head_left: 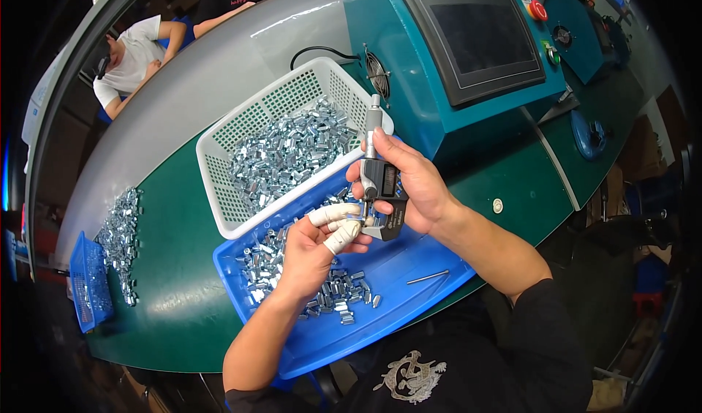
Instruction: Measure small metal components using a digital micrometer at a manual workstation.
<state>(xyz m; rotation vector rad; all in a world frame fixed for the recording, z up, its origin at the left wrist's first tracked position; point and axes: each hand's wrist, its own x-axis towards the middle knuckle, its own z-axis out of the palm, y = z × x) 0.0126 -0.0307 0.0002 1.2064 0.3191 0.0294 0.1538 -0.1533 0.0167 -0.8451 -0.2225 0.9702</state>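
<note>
My right hand [420,186] is closed round a digital micrometer [375,175], its grey thimble pointing up and its small display facing me. Off-white finger cots cover the thumb and a finger or two of my left hand [311,252]. Those fingers pinch a small shiny metal part at the micrometer's jaws, mostly hidden by the fingertips. Whether the jaws touch it I cannot tell. Both hands are above a blue tray [398,307], where many small zinc-coloured metal pieces [351,292] lie heaped to the left. A thin metal rod [428,277] lies on the tray's right side.
Behind the tray stands a white perforated basket [213,182] full of similar pieces [292,149]. A teal machine [468,124] with a screen [479,36] and red button [537,10] is at right. More pieces [123,230] and a blue basket [89,285] lie left. Two people sit opposite.
</note>
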